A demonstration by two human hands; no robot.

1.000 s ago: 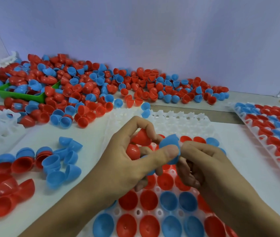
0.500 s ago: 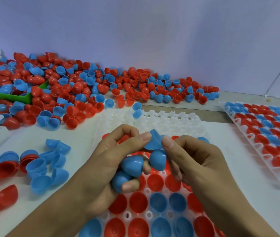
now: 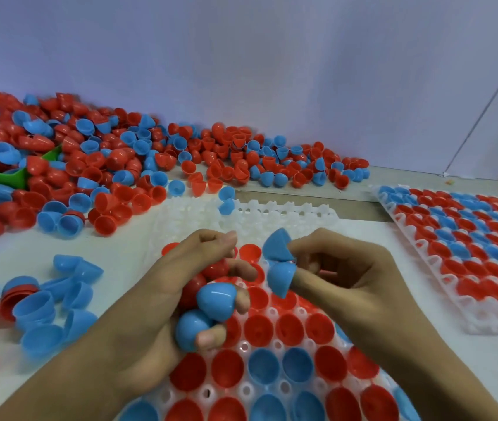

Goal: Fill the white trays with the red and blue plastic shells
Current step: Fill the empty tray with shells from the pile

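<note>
White tabletop carries a half-filled white plastic tray (image 3: 275,214). Right hand (image 3: 351,278) pinches two blue plastic shells (image 3: 279,265); left hand (image 3: 162,302) grips spares. Seat each dome-up, squarely in an empty far-edge pocket.

Single head-worn wide-angle view, looking forward and down, close over the table (image 3: 126,247), far wall (image 3: 241,56) at top

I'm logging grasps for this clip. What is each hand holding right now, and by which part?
The left hand cups several blue and red shells in curled fingers. The right hand pinches two blue shells at their rims.
</note>
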